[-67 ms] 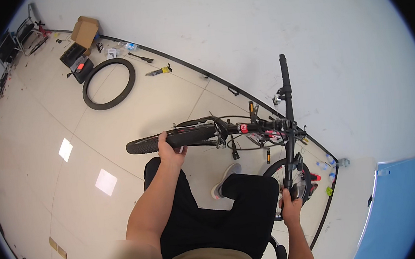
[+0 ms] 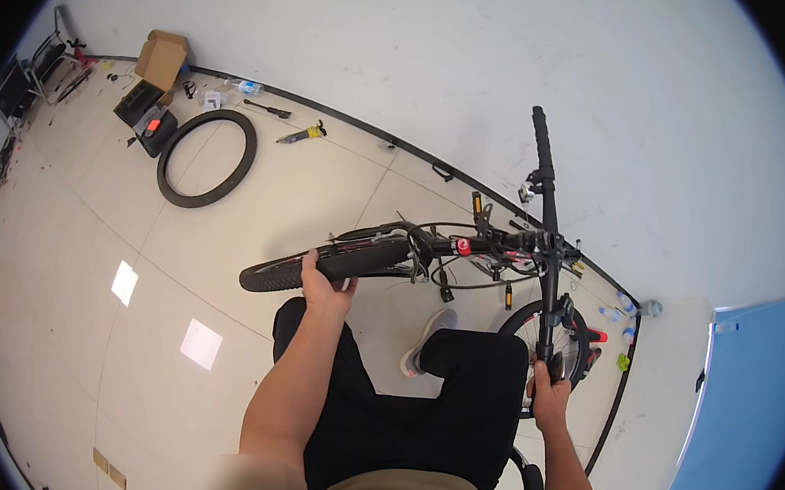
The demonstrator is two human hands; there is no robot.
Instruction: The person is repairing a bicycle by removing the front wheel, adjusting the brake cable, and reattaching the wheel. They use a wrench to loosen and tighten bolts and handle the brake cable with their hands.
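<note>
A black bicycle [image 2: 449, 247] with red accents lies across the view in front of my legs. My left hand [image 2: 327, 288] is wrapped round the knobby tyre of its front wheel [image 2: 274, 274], thumb on top and fingers curled beneath. My right hand [image 2: 549, 395] is closed round the near grip of the handlebar [image 2: 551, 268]; the bar's other grip points away toward the wall. Brake cables [image 2: 480, 281] loop beside the head of the frame. Beyond the handlebar, another spoked wheel [image 2: 522, 319] is partly hidden by my right hand and the bar.
A loose tyre [image 2: 252, 155] lies on the tiled floor, beside an open black toolbox [image 2: 154, 135] and a cardboard box [image 2: 162, 60]. A yellow-and-black tool [image 2: 303, 134] rests near the wall. Plastic bottles [image 2: 625, 303] stand at the right corner, by a blue panel [image 2: 759, 381].
The handlebar and my right hand have shifted very slightly. Both holds are the same.
</note>
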